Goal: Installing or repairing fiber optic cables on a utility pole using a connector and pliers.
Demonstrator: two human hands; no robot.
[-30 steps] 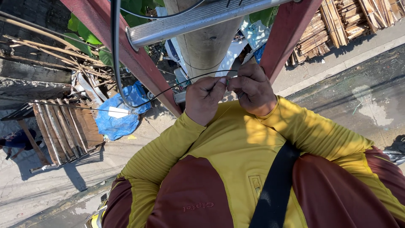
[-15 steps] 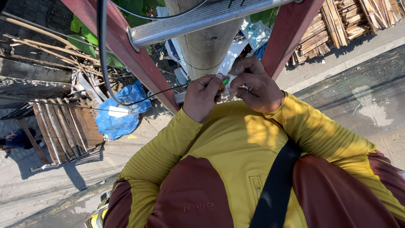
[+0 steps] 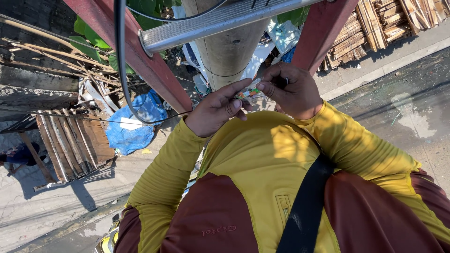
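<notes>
Pinching small connector (image 3: 248, 93) — both hands raised, left hand (image 3: 216, 112), right hand (image 3: 289, 91)

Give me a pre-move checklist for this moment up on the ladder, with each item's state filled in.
1. Both hands on the work: ok. The left hand and right hand pinch a small green-and-orange connector piece between them.
2. Thin black cable under control: ok. It runs up to the left hand.
3. Hold on the ladder: not ok. Neither hand touches the metal rung or the red rails.
4. Black strap fastened: cannot tell. It crosses the torso, its ends out of view.
5. Thick black cable clear of the hands: ok. It hangs to the left, apart.
6. Ground below: cannot tell. Blue sheet and wooden slats lie there.
</notes>
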